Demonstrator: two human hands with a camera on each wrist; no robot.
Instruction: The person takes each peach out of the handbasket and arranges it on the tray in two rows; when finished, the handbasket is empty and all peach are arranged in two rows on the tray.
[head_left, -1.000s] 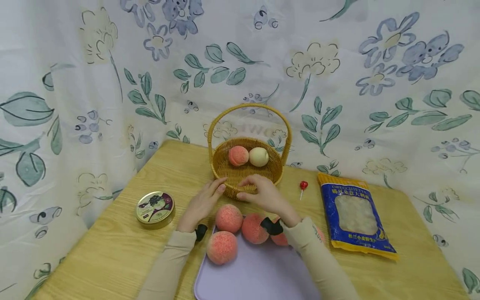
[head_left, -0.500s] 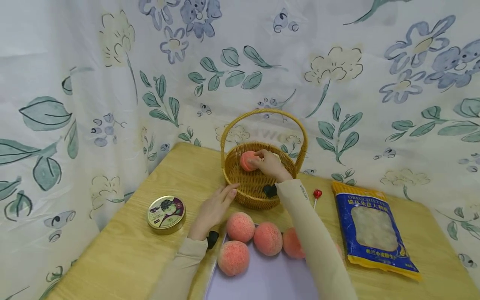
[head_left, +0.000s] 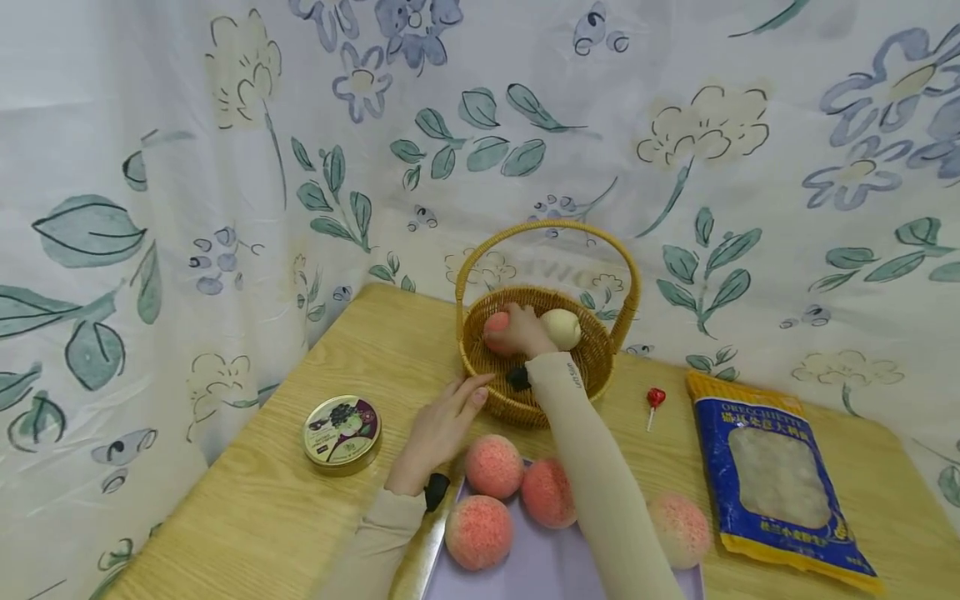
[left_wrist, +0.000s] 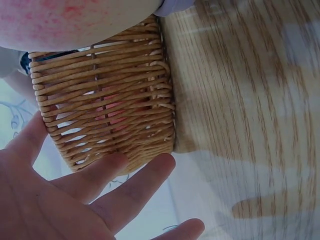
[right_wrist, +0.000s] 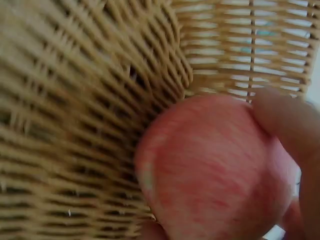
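Observation:
A pink peach (head_left: 496, 332) lies at the left inside the wicker basket (head_left: 517, 410), and my right hand (head_left: 527, 332) grips it. Up close in the right wrist view, the thumb and fingers curl round the peach (right_wrist: 215, 165) against the woven wall. A creamy white peach (head_left: 562, 330) sits to its right in the basket. My left hand (head_left: 441, 425) is at the basket's front left, fingers extended. In the left wrist view its thumb touches the basket's edge, with the other fingers (left_wrist: 137, 192) spread beside the wickerwork.
A lilac tray (head_left: 540, 571) in front of the basket bears several pink peaches (head_left: 494, 467), partly behind my right sleeve. A round tin (head_left: 342, 433) stands left. To the right lie a red lollipop (head_left: 656, 398) and a blue pasta bag (head_left: 780, 479). A floral curtain (head_left: 450, 150) hangs behind.
My right hand has gone from the basket's front rim into it and taken hold of the pink peach, which has shifted left from the white one. The head view has turned right.

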